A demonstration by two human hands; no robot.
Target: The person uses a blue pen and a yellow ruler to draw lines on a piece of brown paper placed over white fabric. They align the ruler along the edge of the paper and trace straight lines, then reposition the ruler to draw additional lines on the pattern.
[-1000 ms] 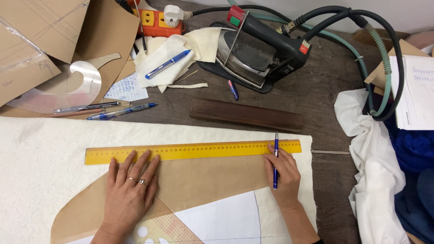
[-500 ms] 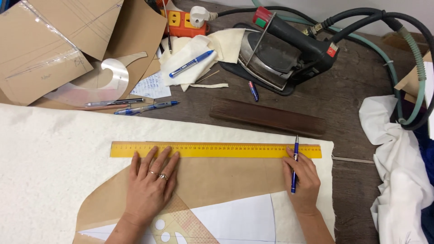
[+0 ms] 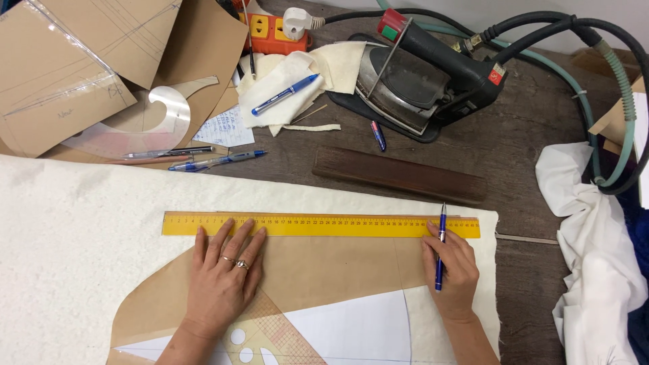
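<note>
Left hand (image 3: pixel 223 277), fingers spread, pins brown paper (image 3: pixel 324 277) below yellow ruler (image 3: pixel 318 225). Right hand (image 3: pixel 451 263) pinches blue pen (image 3: pixel 441 247) at ruler's right end. Ruler likely stiff, slippery; press mid-length.

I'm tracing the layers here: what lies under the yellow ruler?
The yellow ruler lies along the top edge of brown pattern paper, which rests on cream fabric. The left hand presses the paper. Whatever lies beneath the fabric is hidden.
</note>
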